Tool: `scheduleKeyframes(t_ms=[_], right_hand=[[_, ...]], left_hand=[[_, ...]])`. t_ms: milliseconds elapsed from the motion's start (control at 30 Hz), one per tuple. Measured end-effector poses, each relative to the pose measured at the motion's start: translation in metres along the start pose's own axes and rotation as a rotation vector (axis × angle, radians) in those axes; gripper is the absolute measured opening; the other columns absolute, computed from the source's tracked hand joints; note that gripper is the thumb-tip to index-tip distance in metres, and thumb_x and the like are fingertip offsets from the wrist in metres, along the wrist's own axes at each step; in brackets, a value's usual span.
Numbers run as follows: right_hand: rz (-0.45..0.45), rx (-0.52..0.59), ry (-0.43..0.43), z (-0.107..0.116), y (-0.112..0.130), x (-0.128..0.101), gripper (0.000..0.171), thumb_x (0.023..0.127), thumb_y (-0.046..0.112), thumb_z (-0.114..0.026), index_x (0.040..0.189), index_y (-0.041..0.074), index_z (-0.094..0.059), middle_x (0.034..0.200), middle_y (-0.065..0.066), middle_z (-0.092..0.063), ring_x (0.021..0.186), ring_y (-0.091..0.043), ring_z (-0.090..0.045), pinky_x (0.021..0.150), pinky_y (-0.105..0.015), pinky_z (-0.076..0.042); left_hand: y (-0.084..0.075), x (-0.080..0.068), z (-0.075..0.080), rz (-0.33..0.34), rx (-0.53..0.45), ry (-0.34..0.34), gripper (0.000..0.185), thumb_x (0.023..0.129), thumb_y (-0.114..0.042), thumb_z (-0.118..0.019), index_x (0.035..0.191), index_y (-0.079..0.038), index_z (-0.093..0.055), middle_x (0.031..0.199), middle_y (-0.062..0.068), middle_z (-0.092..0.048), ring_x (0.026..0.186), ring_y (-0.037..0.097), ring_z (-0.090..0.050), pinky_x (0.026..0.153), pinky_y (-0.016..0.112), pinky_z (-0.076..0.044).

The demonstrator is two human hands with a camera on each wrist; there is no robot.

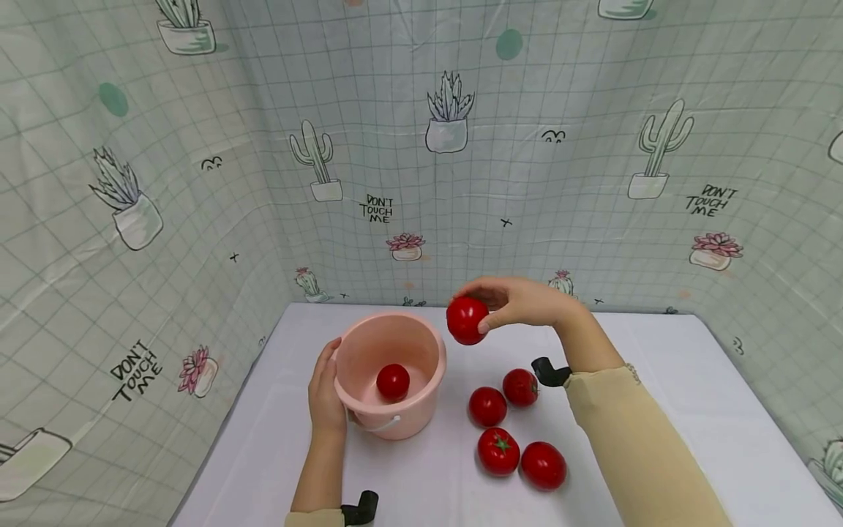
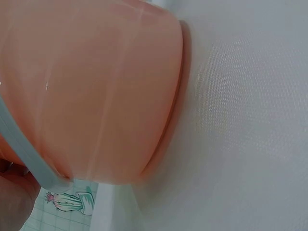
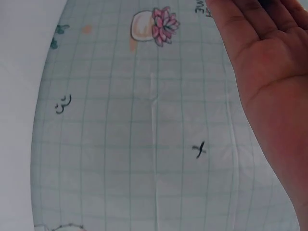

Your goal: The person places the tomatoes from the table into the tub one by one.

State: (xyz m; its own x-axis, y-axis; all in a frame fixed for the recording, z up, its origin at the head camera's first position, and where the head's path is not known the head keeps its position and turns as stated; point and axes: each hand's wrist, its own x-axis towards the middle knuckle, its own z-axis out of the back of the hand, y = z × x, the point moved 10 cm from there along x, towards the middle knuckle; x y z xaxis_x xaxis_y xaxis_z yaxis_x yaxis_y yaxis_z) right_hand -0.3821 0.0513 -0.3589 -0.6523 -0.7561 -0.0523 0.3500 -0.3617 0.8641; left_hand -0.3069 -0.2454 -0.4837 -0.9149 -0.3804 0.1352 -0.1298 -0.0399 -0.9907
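Observation:
Beside the far right part of a pink bucket (image 1: 421,410), my right hand (image 1: 520,301) holds a red tomato (image 1: 465,322) in the air between fingers and thumb. In the right wrist view only part of the palm (image 3: 284,96) shows, and the tomato lies outside that view. My left hand (image 1: 327,395) grips the bucket's left side, fingertips up at the rim. The left wrist view shows the bucket wall (image 2: 106,86) close up with its pale handle (image 2: 24,144). Inside the upright bucket sits another tomato (image 1: 393,382).
Right of the bucket, several tomatoes lie grouped on the white table (image 1: 632,410), among them one with a green stem (image 1: 498,451). Behind the table hangs a gridded cloth (image 1: 369,95) printed with potted plants.

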Motion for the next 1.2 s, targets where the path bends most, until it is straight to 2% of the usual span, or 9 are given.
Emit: scheduleKeyframes(t_ms=[133,300,400,567,700,1000,1100,1200], right_hand=[[0.000,0.018,0.077,-0.010,0.009,0.026,0.054,0.085,0.024,-0.078,0.134,0.022,-0.056,0.131,-0.002,-0.063,0.121,-0.025,-0.058,0.093,-0.040,-0.056],[-0.024,-0.004,0.205,-0.031,0.019,0.063,0.053,0.084,0.026,-0.079,0.132,0.022,-0.058,0.135,0.001,-0.061,0.130,-0.021,-0.053,0.098,-0.039,-0.054],[-0.039,-0.029,0.283,-0.048,0.023,0.084,0.050,0.085,0.026,-0.078,0.131,0.022,-0.059,0.134,0.002,-0.061,0.132,-0.019,-0.051,0.101,-0.036,-0.052],[-0.066,-0.046,0.372,-0.072,0.026,0.112,0.045,0.087,0.021,-0.074,0.130,0.019,-0.060,0.127,0.000,-0.065,0.123,-0.017,-0.057,0.102,-0.034,-0.051],[-0.105,-0.111,0.391,-0.084,0.027,0.129,0.043,0.087,0.024,-0.075,0.127,0.022,-0.061,0.124,0.004,-0.065,0.121,-0.015,-0.057,0.102,-0.033,-0.051],[-0.199,-0.397,0.407,-0.112,0.020,0.152,0.053,0.078,0.045,-0.080,0.127,0.033,-0.063,0.124,0.010,-0.062,0.121,-0.017,-0.052,0.099,-0.038,-0.051],[-0.226,-0.466,0.423,-0.122,0.014,0.155,0.051,0.080,0.047,-0.078,0.127,0.034,-0.064,0.120,0.011,-0.063,0.120,-0.016,-0.051,0.101,-0.039,-0.049],[-0.239,-0.481,0.446,-0.131,0.009,0.155,0.046,0.084,0.043,-0.074,0.127,0.030,-0.065,0.117,0.010,-0.064,0.119,-0.017,-0.052,0.103,-0.040,-0.048]], left_hand=[[0.001,0.000,0.001,-0.005,0.008,-0.008,0.039,0.106,-0.038,-0.033,0.137,-0.033,-0.056,0.142,-0.013,-0.056,0.134,0.006,-0.045,0.102,0.015,-0.042],[0.001,0.001,0.001,-0.013,0.003,-0.007,0.039,0.106,-0.039,-0.034,0.137,-0.032,-0.056,0.143,-0.011,-0.055,0.136,0.008,-0.044,0.112,0.035,-0.042],[0.003,0.001,0.000,-0.008,0.006,-0.003,0.039,0.105,-0.039,-0.034,0.138,-0.032,-0.055,0.144,-0.011,-0.054,0.137,0.010,-0.043,0.114,0.042,-0.039],[0.003,0.001,-0.001,-0.007,0.012,0.008,0.039,0.105,-0.042,-0.036,0.138,-0.033,-0.054,0.146,-0.012,-0.052,0.139,0.011,-0.042,0.115,0.043,-0.039],[0.003,0.002,0.000,-0.003,-0.002,0.013,0.039,0.105,-0.042,-0.036,0.139,-0.033,-0.054,0.147,-0.012,-0.051,0.141,0.011,-0.040,0.116,0.042,-0.038],[0.004,0.001,0.002,0.009,0.010,0.006,0.041,0.104,-0.043,-0.038,0.141,-0.031,-0.052,0.147,-0.011,-0.051,0.141,0.014,-0.041,0.113,0.043,-0.041],[0.003,0.001,0.002,0.000,0.017,-0.004,0.040,0.105,-0.042,-0.037,0.140,-0.030,-0.053,0.147,-0.009,-0.051,0.142,0.015,-0.040,0.114,0.044,-0.040],[0.001,0.001,0.002,-0.013,0.023,-0.008,0.040,0.105,-0.041,-0.037,0.139,-0.031,-0.054,0.147,-0.009,-0.052,0.142,0.015,-0.040,0.114,0.044,-0.039]])
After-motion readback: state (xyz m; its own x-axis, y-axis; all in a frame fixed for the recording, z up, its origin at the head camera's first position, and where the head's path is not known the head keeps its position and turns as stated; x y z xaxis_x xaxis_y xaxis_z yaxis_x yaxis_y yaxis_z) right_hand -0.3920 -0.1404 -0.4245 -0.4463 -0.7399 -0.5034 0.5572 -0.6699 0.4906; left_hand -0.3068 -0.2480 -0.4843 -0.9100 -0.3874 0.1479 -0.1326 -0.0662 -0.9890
